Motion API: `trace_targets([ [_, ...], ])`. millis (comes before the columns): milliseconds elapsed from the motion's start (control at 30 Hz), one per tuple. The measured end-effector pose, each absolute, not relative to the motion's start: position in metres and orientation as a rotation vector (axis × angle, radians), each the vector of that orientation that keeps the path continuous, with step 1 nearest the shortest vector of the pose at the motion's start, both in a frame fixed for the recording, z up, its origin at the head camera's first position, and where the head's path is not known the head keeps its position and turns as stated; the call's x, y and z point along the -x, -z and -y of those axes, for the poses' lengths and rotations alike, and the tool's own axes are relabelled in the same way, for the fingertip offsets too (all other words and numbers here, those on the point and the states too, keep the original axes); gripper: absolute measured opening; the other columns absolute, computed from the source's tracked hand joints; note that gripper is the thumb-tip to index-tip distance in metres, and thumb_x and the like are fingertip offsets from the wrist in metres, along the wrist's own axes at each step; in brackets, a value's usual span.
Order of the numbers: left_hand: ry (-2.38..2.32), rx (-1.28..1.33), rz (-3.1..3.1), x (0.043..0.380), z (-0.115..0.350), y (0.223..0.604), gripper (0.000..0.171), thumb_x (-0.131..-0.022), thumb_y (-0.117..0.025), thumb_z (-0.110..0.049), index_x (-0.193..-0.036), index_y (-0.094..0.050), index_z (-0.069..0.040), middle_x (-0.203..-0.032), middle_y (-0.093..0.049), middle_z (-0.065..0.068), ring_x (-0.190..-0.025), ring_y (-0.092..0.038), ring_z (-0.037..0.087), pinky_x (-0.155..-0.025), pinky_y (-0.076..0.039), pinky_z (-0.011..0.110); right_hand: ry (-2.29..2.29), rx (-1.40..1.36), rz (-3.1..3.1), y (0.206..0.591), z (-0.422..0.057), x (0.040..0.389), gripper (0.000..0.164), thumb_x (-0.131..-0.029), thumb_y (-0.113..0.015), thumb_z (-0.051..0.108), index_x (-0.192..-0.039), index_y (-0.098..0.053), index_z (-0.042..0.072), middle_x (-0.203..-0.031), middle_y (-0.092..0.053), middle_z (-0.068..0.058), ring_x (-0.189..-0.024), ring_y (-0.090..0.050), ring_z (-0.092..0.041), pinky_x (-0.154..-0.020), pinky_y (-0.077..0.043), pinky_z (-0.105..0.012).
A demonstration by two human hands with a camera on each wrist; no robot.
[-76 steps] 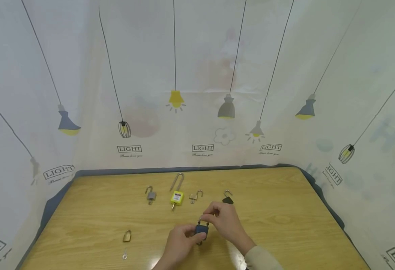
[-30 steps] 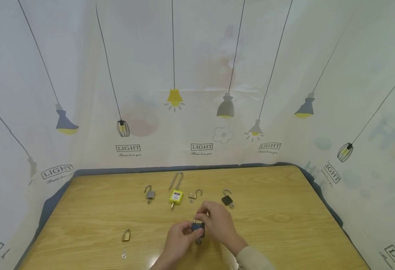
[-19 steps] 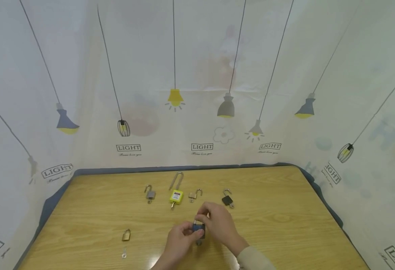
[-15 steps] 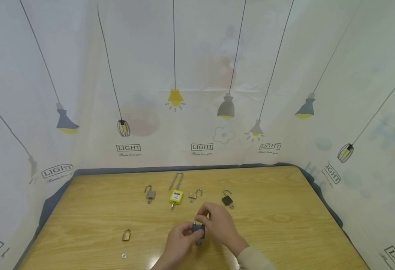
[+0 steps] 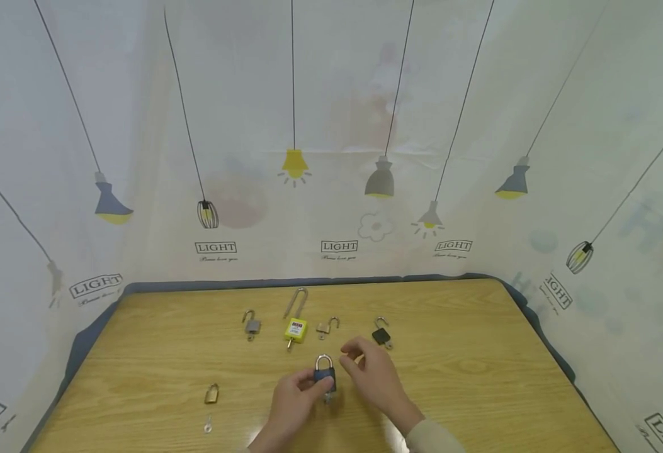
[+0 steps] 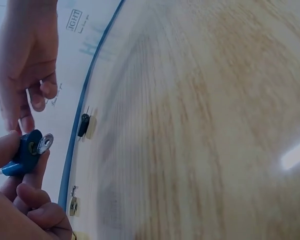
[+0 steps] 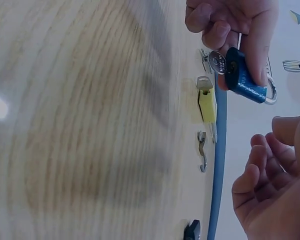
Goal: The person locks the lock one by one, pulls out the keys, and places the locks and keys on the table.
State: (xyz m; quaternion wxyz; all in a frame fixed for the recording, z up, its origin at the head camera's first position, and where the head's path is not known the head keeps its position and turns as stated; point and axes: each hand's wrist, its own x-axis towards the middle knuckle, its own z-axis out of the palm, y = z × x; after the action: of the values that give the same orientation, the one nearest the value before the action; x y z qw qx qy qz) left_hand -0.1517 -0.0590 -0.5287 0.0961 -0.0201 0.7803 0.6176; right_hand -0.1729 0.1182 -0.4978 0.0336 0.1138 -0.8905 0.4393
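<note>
A blue padlock (image 5: 324,375) is pinched between the thumb and fingers of my left hand (image 5: 294,402), above the table. Its silver shackle (image 5: 323,361) points up, and both legs meet the body. From its lower end sticks a key (image 7: 217,62), seen closely in the right wrist view. My right hand (image 5: 376,377) hovers just to the right of the padlock, apart from it, fingers loosely bent and holding nothing. Behind the hands lies a black padlock (image 5: 381,336) with its shackle swung out and a key at its bottom.
Along the back of the wooden table (image 5: 478,352) lie a grey padlock (image 5: 253,327), a yellow padlock (image 5: 296,330) with a long shackle, and a small brass padlock (image 5: 323,328). Nearer, at left, are another brass padlock (image 5: 211,394) and a loose key (image 5: 208,425).
My right hand has let go of the blue padlock's shackle and moved slightly right. My left hand has shifted a little left with the padlock, so the whole shackle now shows.
</note>
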Motion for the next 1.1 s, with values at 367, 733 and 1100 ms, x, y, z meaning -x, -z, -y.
trace_targets([
  [367, -1.786, 0.192, -2.345, 0.157, 0.063, 0.524, 0.040, -0.082, -0.071, -0.048, -0.104, -0.070, -0.015, -0.094, -0.065, 0.000, -0.091, -0.054, 0.017, -0.075, -0.041, 0.033, -1.681, -0.292, 2.840, 0.518, -0.122, 0.158, 0.019, -0.090, -0.065, 0.022, -0.102, -0.065, 0.008, -0.091, -0.062, 0.000, -0.072, -0.054, -0.016, -0.061, -0.047, -0.026],
  [733, -1.818, 0.202, -2.364, 0.155, 0.062, 0.522, 0.037, -0.081, -0.072, -0.046, -0.101, -0.072, -0.014, -0.089, -0.063, 0.001, -0.088, -0.050, 0.017, -0.072, -0.038, 0.031, -1.956, -0.355, 2.749, 0.533, -0.107, 0.147, 0.017, -0.088, -0.069, 0.028, -0.096, -0.067, 0.013, -0.094, -0.065, -0.001, -0.084, -0.058, -0.018, -0.068, -0.048, -0.029],
  [1100, -1.864, 0.175, -2.324, 0.156, 0.061, 0.523, 0.037, -0.082, -0.073, -0.042, -0.103, -0.071, -0.011, -0.090, -0.063, 0.001, -0.088, -0.050, 0.018, -0.075, -0.039, 0.032, -2.252, -0.238, 2.496, 0.546, -0.095, 0.146, 0.021, -0.088, -0.067, 0.019, -0.095, -0.064, -0.001, -0.097, -0.067, -0.008, -0.086, -0.058, -0.015, -0.072, -0.047, -0.025],
])
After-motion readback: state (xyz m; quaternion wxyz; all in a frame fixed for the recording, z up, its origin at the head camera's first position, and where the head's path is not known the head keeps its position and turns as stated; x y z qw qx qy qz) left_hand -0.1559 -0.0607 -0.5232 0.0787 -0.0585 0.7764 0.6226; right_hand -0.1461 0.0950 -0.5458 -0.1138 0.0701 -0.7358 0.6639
